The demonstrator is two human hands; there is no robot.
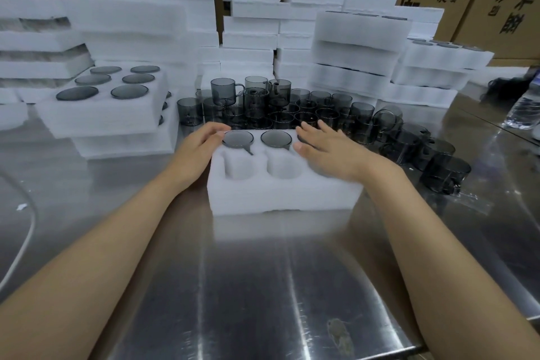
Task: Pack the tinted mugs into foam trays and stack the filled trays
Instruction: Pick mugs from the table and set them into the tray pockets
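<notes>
Foam tray (280, 193) sits on the steel worktop (263, 286) at centre. Two tinted mugs (238, 138) are seated in its far row; two near pockets are visibly empty.

Left hand (201, 143) rests on the tray's 10 o'clock corner, fingers relaxed and gripping nothing. Right hand (327, 152) lies flat over the tray's 2 o'clock end, fingers spread and holding nothing; the pockets beneath it are hidden.

Loose mugs (292, 108) are clustered at 12 o'clock, just behind the tray. Filled tray (102, 114) stands at 10 o'clock.
</notes>
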